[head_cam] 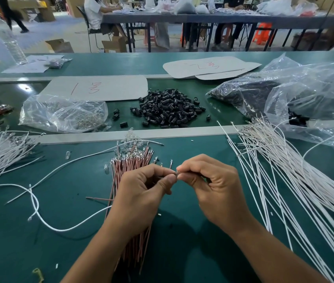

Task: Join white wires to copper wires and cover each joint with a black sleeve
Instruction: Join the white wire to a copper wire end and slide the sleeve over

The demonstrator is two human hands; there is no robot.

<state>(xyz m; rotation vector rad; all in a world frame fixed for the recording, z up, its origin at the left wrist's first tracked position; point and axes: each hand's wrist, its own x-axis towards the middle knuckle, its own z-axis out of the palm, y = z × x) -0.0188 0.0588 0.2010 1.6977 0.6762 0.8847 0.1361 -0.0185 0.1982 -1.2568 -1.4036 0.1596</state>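
The left hand and the right hand work on the near side of the heap of short black tubular sleeves on the green tabletop. Each grip pinches thumb and fingertip on the small metal wire ends, which meet between them; which wire each hand holds cannot be told. Risk: the ends may slip apart or mate crooked if either pinch eases, because the fingertips hide the joint. No sleeve is in hand, so the joint is uncovered. The bundle of thin copper-coloured wires lies under the left hand, nearer than the heap. The long white wires fan out near-right of the heap. A loose curled white strand near-left of it could snag a forearm. A clear plastic bag lies just left of the heap.
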